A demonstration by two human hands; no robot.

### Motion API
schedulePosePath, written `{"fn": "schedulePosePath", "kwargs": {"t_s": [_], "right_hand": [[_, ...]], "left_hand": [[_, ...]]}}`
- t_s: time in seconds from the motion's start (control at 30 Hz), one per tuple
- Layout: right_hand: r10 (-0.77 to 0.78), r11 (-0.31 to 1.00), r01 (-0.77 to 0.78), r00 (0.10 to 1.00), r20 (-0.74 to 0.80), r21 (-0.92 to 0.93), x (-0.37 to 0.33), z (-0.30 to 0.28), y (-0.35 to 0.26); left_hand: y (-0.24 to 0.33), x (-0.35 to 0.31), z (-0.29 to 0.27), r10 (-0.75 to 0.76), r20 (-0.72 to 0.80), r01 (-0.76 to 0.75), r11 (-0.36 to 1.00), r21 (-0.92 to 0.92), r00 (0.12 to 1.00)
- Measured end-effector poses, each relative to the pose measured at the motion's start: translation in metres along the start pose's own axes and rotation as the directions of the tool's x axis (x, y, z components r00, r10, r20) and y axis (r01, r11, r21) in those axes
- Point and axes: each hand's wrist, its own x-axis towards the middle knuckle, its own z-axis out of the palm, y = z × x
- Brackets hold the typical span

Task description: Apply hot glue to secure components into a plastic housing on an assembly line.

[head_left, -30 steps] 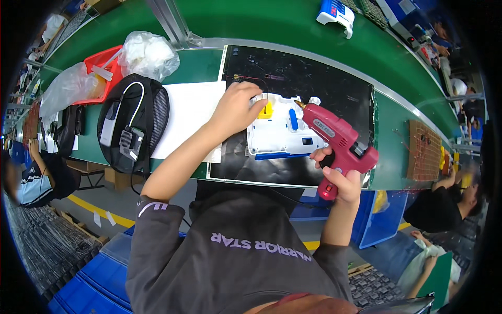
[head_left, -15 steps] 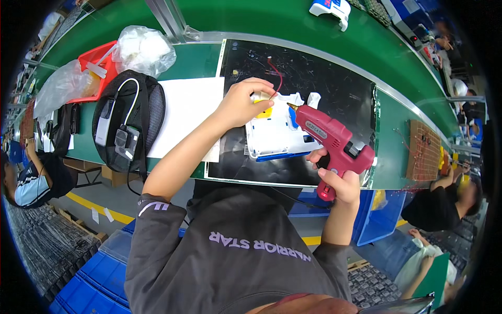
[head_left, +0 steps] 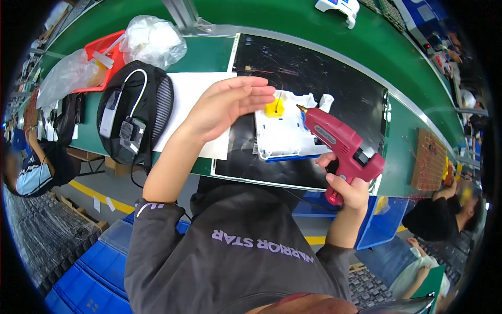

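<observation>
a black bag [head_left: 150, 116] lies near a red bin [head_left: 115, 67] and bulging plastic bag [head_left: 154, 44].

Green workbench [head_left: 401, 138], grey floor [head_left: 124, 193], yellow line [head_left: 86, 189], blue crates [head_left: 89, 280].

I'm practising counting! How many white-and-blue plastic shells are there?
2: one shell on the black mat, partly behind the glue gun; another shell on the green surface, top right. Others may be hidden.
</observation>
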Motion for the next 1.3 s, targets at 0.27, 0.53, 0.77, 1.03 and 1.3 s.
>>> {"fn": "schedulePosePath", "kwargs": {"t_s": [0.27, 0.53, 0.77, 1.03, 1.3], "right_hand": [[0.013, 1.000, -0.013, 1.000, 0.010, 0.012, 0.001, 0.001, 0.000], [-0.023, 0.999, 0.022, 0.999, 0.030, 0.039, 0.002, 0.002, 0.007], [0.003, 0.999, -0.005, 0.999, 0.043, 0.032, 0.004, 0.002, 0.006], [-0.019, 0.999, 0.016, 0.998, 0.061, 0.050, 0.007, 0.004, 0.013], [-0.038, 0.997, 0.036, 0.999, 0.029, 0.074, 0.001, 0.001, 0.013]], "left_hand": [[0.004, -0.051, 0.001, 0.039, -0.038, -0.032, 0.986, 0.161, 0.999], [-0.017, -0.143, -0.010, 0.146, 0.074, -0.149, 0.609, 0.779, 0.987], [-0.124, -0.178, -0.096, 0.147, -0.361, 0.330, 0.199, 0.923, 0.921], [-0.230, -0.176, -0.248, -0.323, -0.646, 0.518, -0.400, 0.756, 0.692], [-0.157, -0.165, -0.196, -0.181, -0.499, 0.151, 0.984, -0.100, 0.848]]}}
